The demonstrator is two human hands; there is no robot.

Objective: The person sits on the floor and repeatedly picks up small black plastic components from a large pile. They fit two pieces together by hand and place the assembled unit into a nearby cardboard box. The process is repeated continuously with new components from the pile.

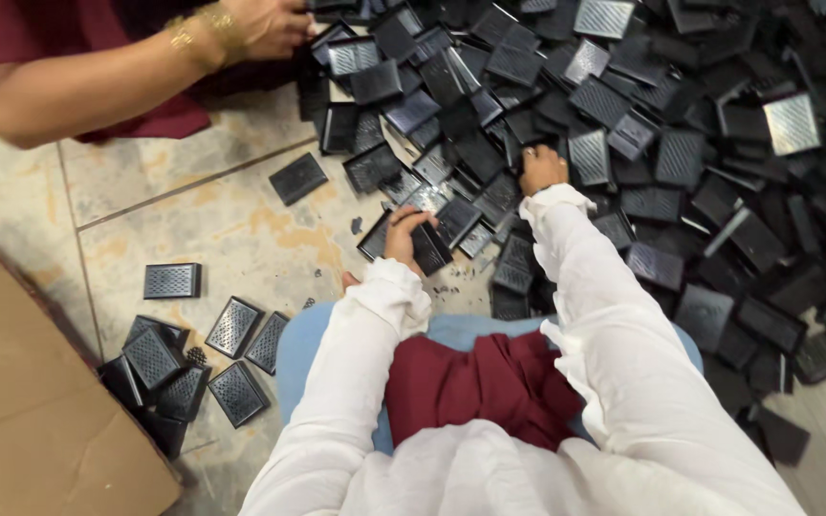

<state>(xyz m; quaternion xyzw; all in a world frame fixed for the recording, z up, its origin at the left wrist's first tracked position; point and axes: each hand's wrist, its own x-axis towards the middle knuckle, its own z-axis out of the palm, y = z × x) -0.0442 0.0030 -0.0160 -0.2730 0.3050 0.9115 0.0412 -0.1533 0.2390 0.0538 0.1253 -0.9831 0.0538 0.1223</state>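
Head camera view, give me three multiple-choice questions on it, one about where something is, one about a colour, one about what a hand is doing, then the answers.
1. Where does the sheet of brown cardboard lie?
A. lower left of the floor
B. on top of the big pile
C. under the right hand

2. What colour are the sleeves on the person's own arms?
A. black
B. white
C. green

3. What is the left hand doing?
A. resting flat on bare tile
B. holding a cup
C. gripping a black perforated tray at the pile's near edge

Answers: 1 A, the cardboard fills the lower left corner beside a small group of trays. 2 B, both sleeves are white. 3 C, the fingers close over one tray, while the right hand reaches into the big pile. A co-worker's hand works at the pile's far side.
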